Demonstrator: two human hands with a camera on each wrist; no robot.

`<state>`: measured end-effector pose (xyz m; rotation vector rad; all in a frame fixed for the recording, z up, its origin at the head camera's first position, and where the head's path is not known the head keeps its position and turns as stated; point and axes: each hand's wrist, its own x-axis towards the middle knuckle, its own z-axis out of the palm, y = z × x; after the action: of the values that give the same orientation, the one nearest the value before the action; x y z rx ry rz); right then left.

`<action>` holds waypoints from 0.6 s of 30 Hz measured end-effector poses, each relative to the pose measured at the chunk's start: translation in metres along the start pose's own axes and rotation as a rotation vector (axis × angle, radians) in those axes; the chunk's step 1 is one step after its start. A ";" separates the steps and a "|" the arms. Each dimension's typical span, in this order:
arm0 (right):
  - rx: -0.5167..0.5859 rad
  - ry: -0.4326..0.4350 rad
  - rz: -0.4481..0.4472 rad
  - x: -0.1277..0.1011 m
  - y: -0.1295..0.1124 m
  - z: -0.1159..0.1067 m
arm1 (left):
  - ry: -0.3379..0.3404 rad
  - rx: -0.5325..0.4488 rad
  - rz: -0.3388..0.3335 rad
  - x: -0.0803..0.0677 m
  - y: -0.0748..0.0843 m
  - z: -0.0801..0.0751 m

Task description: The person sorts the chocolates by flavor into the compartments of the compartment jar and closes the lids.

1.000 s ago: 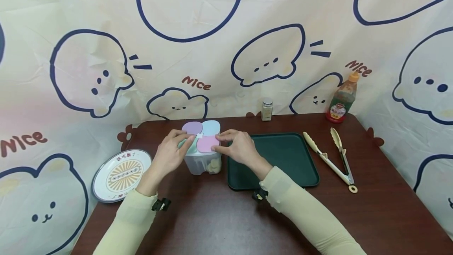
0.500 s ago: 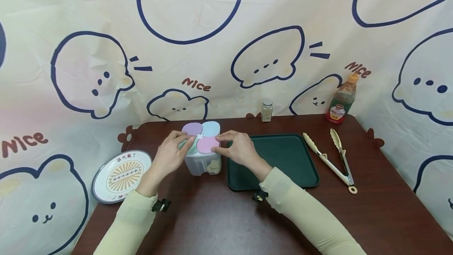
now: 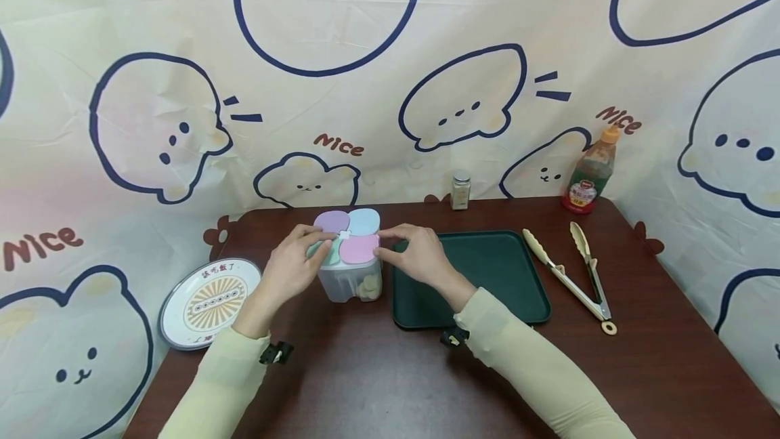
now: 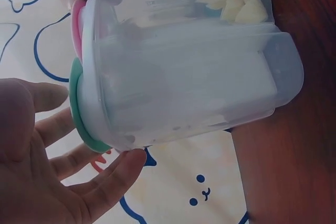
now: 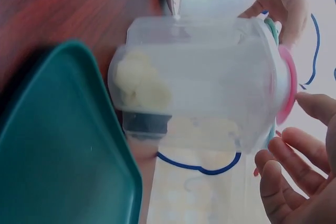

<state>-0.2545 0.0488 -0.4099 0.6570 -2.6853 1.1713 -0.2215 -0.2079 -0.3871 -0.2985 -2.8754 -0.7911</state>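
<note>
Both arms wear long, snug pale-yellow sleeves that run down to the wrists. A small black clip-like mount sits at the left cuff, and another black mount at the right cuff. The hands are bare.

Green tray at table centre, tongs right, plate over left edge, two bottles along rear edge.

One clear container with four pastel lids, one green tray, one plate. One pair of tongs, one sauce bottle, one spice jar.
</note>
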 end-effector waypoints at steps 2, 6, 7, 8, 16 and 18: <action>-0.008 0.013 -0.010 0.000 0.004 -0.004 | 0.004 0.007 0.000 0.000 0.000 -0.002; -0.040 0.026 -0.018 -0.001 0.015 -0.015 | 0.017 0.007 -0.009 0.001 -0.001 -0.005; -0.048 0.029 -0.016 -0.002 0.018 -0.019 | 0.020 0.008 -0.010 0.001 -0.001 -0.006; -0.060 0.034 -0.015 -0.003 0.021 -0.022 | 0.026 0.010 -0.010 0.001 -0.002 -0.007; -0.134 0.064 0.004 -0.011 0.040 -0.055 | 0.084 0.065 -0.014 0.004 -0.009 -0.017; -0.164 0.069 0.011 -0.013 0.046 -0.064 | 0.091 0.081 -0.011 0.005 -0.012 -0.020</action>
<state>-0.2664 0.1269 -0.4006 0.5674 -2.6932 0.9441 -0.2275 -0.2274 -0.3752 -0.2308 -2.8169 -0.6700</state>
